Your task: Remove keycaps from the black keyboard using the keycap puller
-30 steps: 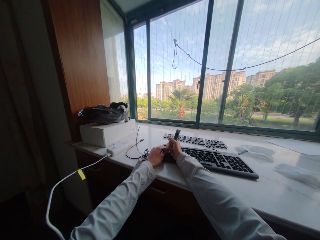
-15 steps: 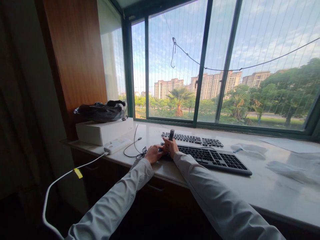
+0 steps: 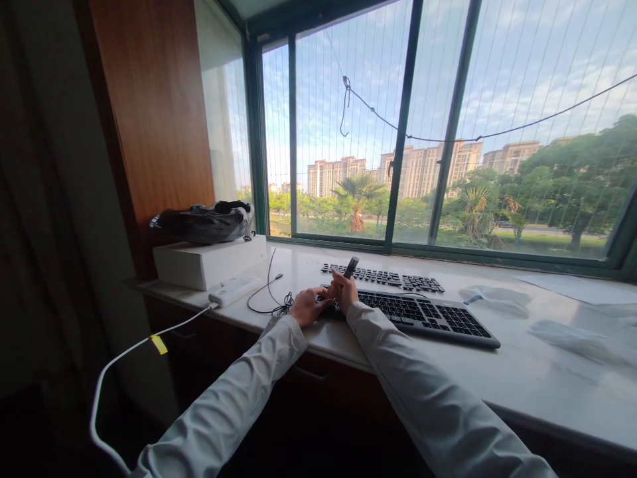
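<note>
A black keyboard [image 3: 428, 315] lies at a slant near the counter's front edge. My left hand [image 3: 309, 307] is closed at its left end, with bent fingers on the keyboard; the fingertips are partly hidden. Right beside it, my right hand [image 3: 344, 292] is wrapped round a slim black tool [image 3: 351, 267] whose upper end sticks up out of the fist, tilted to the right. The tool's lower end is hidden, so its kind does not show. Behind the keyboard, rows of black keycaps [image 3: 423, 284] are laid out on the counter.
Left of my hands lie a coiled black cable [image 3: 284, 305] and a white power strip [image 3: 233, 291] with its cord. A white box [image 3: 199, 264] carries a dark bag [image 3: 204, 222]. Clear plastic bags [image 3: 572, 338] and paper [image 3: 577, 289] lie rightward, below the window.
The black tool's upper end has swung from nearly upright to a rightward tilt as my right hand turned. My left hand has stayed at the keyboard's left end.
</note>
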Demonstrator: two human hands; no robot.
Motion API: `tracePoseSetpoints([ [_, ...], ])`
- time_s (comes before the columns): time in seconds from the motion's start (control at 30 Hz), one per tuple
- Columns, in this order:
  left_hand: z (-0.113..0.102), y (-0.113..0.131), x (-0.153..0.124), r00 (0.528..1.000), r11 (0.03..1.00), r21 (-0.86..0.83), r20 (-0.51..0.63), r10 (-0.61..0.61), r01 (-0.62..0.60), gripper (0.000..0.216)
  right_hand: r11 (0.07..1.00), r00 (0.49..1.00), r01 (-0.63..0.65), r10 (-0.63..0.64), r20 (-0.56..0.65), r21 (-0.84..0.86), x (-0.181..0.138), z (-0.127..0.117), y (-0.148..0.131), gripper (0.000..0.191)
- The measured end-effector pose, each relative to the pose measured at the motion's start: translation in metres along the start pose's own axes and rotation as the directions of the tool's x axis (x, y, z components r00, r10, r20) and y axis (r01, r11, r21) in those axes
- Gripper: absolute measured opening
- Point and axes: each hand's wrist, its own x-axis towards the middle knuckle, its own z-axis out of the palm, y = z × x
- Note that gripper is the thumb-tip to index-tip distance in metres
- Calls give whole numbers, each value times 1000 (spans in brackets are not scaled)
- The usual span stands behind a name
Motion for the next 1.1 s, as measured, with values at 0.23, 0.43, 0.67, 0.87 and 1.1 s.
tracePoseSetpoints([
  [0.23,0,-4,1,983,999,-46,-184,-26,18,22,960,976,138,-173,-129,-244,10,-5,-19,52],
  [0.43,-3,-6,1,943,998,-36,-328,-60,51,19,362,977,135,-204,63,-923,1,-12,-25,52],
  [0.67,-4,-10,1,899,993,-16,-422,-114,119,24,39,993,116,11,117,-992,-3,-11,-21,37],
  [0.87,-4,-11,1,919,995,-11,-384,-92,95,21,124,992,121,8,123,-985,4,-17,-17,37],
  [1.1,-3,-10,0,939,996,39,-339,-59,77,23,143,992,105,53,114,-984,4,-18,-18,43],
])
